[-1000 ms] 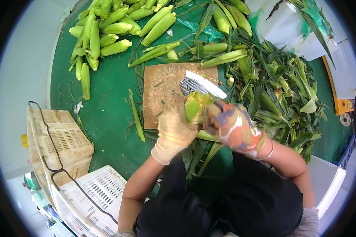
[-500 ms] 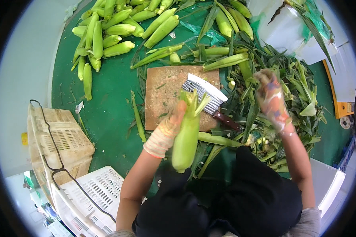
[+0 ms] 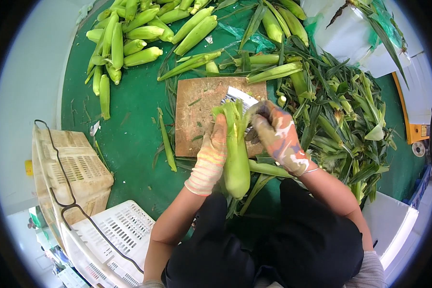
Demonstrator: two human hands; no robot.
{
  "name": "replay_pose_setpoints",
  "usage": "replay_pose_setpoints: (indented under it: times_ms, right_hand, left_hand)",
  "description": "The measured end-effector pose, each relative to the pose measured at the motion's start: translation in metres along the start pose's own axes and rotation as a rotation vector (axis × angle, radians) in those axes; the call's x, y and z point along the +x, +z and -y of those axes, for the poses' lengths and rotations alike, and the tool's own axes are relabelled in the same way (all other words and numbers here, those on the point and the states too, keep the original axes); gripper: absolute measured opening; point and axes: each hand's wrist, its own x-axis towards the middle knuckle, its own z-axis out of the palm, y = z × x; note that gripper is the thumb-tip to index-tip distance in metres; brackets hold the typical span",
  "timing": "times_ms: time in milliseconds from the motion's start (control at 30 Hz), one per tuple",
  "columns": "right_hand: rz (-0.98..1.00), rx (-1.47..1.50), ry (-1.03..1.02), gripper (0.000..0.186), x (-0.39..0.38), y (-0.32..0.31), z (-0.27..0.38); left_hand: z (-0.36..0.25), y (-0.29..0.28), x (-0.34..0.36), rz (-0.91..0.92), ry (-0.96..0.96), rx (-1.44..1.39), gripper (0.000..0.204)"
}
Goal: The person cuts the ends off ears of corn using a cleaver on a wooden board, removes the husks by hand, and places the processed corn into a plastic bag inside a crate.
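An ear of corn in its green husk (image 3: 236, 168) is in my left hand (image 3: 211, 158), thick end toward me and leafy tip away. My left hand wears a striped knit glove, its fingers wrapped round the ear's left side. On the other side, my right hand (image 3: 279, 134), in a patterned glove, has its fingers curled in against the husk near the tip. Whether a leaf is pinched between them is hard to see. Beneath both lies a broad-bladed knife (image 3: 242, 96) on a wooden cutting board (image 3: 192, 115); its handle is hidden now.
Unpeeled corn ears (image 3: 144, 32) are heaped at the far left of the green table (image 3: 134, 125). Stripped husks (image 3: 343, 120) pile up on the right. Two plastic crates (image 3: 81, 168) stand at the lower left. A white box (image 3: 341, 33) sits at the far right.
My right hand has come left from over the husk pile to the ear's tip, covering the knife handle. The ear, in my left hand, has shifted slightly right and away from me.
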Motion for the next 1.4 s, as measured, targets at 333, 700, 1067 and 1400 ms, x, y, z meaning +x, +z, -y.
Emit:
replay_pose_setpoints:
  times_ms: [333, 700, 1067, 1400]
  right_hand:
    - [0.117, -0.424, -0.223, 0.028, -0.008, 0.008, 0.015]
    - [0.001, 0.421, 0.118, 0.018, -0.024, -0.002, 0.044]
    - [-0.141, -1.408, -0.157, 0.055, -0.065, -0.097, -0.024]
    - [0.203, -0.347, -0.274, 0.080, -0.026, 0.037, 0.022]
  left_hand:
    - [0.033, 0.010, -0.006, -0.064, 0.238, 0.385, 0.067]
    - [-0.014, -0.011, 0.032, 0.103, -0.547, -1.215, 0.083]
    - [0.011, -0.082, 0.068, -0.026, -0.068, -1.972, 0.058]
    - [-0.017, -0.026, 0.029, -0.077, -0.101, -0.712, 0.075]
